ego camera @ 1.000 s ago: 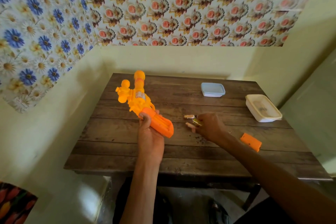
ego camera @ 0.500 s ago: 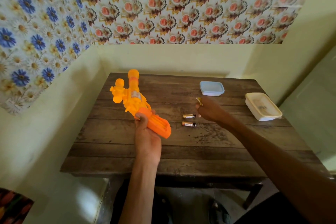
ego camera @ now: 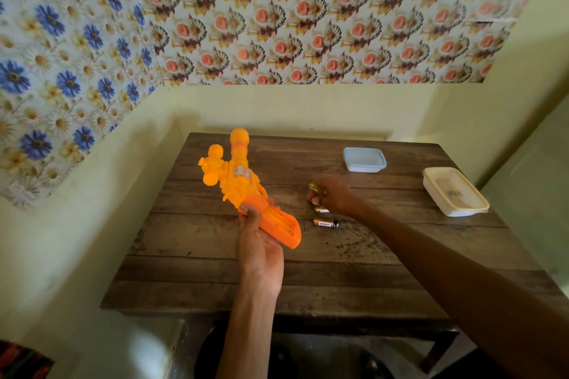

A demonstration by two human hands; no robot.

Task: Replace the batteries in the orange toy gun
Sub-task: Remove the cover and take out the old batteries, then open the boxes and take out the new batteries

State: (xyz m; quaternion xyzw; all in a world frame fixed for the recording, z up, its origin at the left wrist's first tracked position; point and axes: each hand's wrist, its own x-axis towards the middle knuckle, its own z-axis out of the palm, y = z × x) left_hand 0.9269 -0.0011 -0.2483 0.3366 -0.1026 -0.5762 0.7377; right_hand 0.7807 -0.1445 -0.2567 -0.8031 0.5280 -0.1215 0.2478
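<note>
Orange toy gun (ego camera: 238, 181) raised over the tabletop (ego camera: 215, 271), barrel pointing away, butt end gripped in the left hand (ego camera: 260, 243) with fingers curled round it just beside the open battery bay (ego camera: 281, 229). Hollow moulded plastic by the look: probably light, stiff and a little slick, with thin knobs near the muzzle likely to snap if squeezed. Best held round the thick body next to the bay, leaving the slots free. Just right of that hand, the right hand (ego camera: 334, 197), curled and pinching a gold-ended battery (ego camera: 313, 186) at the fingertips, somewhat blurred. Directly under the right hand, on the wood, a second battery (ego camera: 321, 210), half hidden. Nearer the person, a loose battery (ego camera: 326, 223) lying on its side, close to the gun's butt but apart from it. Small, smooth, apt to roll; better pinched across the middle. Beyond the right hand, a blue lidded box (ego camera: 364, 159). Well off to its right, a white lidded box (ego camera: 454, 191).
</note>
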